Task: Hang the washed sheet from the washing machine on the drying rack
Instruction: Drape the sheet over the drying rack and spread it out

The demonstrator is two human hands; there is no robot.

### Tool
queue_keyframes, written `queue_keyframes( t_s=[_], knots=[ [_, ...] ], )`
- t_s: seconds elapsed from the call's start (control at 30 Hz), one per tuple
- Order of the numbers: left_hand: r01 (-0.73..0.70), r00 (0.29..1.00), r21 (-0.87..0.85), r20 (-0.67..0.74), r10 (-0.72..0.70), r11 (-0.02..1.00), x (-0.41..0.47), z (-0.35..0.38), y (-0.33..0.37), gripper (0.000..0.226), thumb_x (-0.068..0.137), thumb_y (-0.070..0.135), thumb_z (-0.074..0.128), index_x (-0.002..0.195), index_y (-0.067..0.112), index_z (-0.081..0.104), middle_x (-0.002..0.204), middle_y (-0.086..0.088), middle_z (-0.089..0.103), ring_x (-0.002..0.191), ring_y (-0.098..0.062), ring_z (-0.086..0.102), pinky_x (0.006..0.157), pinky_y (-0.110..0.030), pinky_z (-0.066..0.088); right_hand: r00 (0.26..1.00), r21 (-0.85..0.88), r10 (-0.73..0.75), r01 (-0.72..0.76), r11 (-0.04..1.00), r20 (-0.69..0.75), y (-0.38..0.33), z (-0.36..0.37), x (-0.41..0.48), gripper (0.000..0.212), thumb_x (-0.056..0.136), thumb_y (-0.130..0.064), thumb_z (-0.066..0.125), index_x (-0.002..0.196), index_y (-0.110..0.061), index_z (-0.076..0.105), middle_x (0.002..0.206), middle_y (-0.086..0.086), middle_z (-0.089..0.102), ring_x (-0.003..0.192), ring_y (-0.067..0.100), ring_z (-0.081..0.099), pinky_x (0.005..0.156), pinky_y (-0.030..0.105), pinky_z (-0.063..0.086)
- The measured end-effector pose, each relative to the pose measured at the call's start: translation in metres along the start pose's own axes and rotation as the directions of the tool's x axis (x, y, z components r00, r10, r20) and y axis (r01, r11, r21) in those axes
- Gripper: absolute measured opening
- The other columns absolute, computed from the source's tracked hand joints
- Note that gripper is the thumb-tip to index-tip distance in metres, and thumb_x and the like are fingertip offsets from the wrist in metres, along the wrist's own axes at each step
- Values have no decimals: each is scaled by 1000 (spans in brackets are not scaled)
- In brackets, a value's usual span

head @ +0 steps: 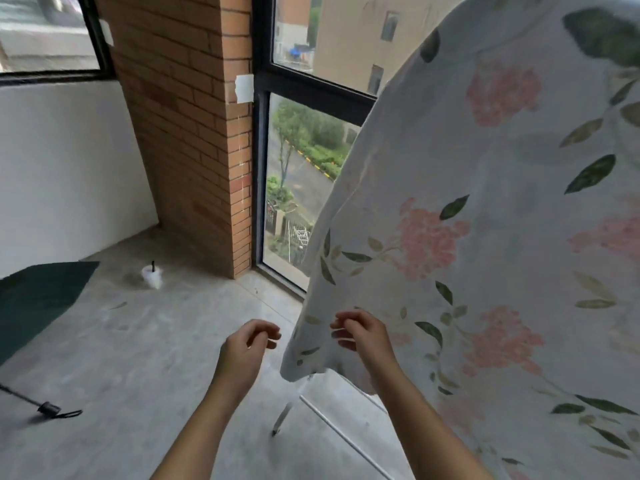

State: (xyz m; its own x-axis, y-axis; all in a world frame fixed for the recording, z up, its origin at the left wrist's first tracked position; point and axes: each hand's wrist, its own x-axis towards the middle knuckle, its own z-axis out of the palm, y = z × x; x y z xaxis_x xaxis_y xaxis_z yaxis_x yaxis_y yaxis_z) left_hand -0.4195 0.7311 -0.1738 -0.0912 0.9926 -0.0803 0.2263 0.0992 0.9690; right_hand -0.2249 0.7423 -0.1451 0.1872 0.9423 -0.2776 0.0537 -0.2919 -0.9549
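A white sheet (502, 202) printed with pink blossoms and green leaves is draped over the drying rack (341, 433) at the right, thin white rods seen below its hem. The left hand (247, 344) is held loosely curled, empty; whether cloth is pinched by the right hand (363, 336) cannot be told.

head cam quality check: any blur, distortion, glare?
Head view: soft daylight, no glare or hard shadows; wide-angle lens tilts the pillar and window frame; left window smeared; sheet print slightly soft; left hand and right hand fairly sharp.
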Motion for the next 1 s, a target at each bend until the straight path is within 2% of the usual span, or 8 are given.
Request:
queue_keyframes(
  t_s=[0.27,0.47,0.6,0.67,0.77,0.83,0.9,1.0],
  knots=[
    [-98,983,-89,150,110,991,140,11,46,30,94,1,42,85,19,65,84,0,69,78,-12,64,65,-16,47,963,17,-241,245,969,-122,-83,5,76,29,94,5,42,84,-10,65,75,4,67,62,9,64,67,25,50],
    [-174,951,20,264,163,985,214,23,62,24,93,6,46,89,22,64,91,6,67,89,-8,62,69,-15,46,899,23,-410,417,908,-152,-117,15,137,30,94,6,43,82,-10,65,68,-4,70,65,7,65,67,21,52],
    [-236,941,65,265,211,970,266,27,73,24,90,8,53,107,24,60,107,7,63,100,-7,57,81,-17,47,888,-22,-452,452,892,-79,-133,29,162,29,93,7,43,82,-9,65,73,-4,73,70,11,67,69,21,52],
    [-286,919,94,311,245,954,291,39,79,39,88,10,57,124,22,52,123,6,56,112,-8,50,98,-26,43,898,-39,-437,435,900,-57,-134,31,166,28,92,8,45,82,-8,66,75,-2,73,72,12,67,69,21,52],
    [-371,845,140,461,271,918,327,69,88,58,85,13,60,138,22,39,133,5,47,123,-12,43,102,-27,34,892,-62,-443,439,896,-85,-137,33,167,17,87,-2,53,81,-9,67,76,3,73,73,16,69,70,22,53],
    [-389,804,119,527,274,913,343,89,89,44,84,11,59,126,19,53,118,2,60,109,-13,51,89,-24,39,892,-91,-426,416,905,-151,-133,34,164,15,85,-5,53,81,-8,67,78,3,74,75,16,69,71,22,52],
    [-432,791,95,518,326,897,354,97,85,14,84,12,55,91,15,66,86,-7,68,84,-18,58,66,-27,37,893,-169,-384,351,921,-235,-124,39,160,21,89,-1,52,83,-11,69,84,1,74,80,14,68,74,21,50],
    [-480,792,41,449,413,876,378,82,82,25,86,8,56,65,22,58,54,8,55,60,-7,51,53,-25,29,910,-243,-292,224,944,-294,-116,51,158,29,92,3,51,86,-19,69,91,-4,73,86,13,68,76,23,50]
  ],
)
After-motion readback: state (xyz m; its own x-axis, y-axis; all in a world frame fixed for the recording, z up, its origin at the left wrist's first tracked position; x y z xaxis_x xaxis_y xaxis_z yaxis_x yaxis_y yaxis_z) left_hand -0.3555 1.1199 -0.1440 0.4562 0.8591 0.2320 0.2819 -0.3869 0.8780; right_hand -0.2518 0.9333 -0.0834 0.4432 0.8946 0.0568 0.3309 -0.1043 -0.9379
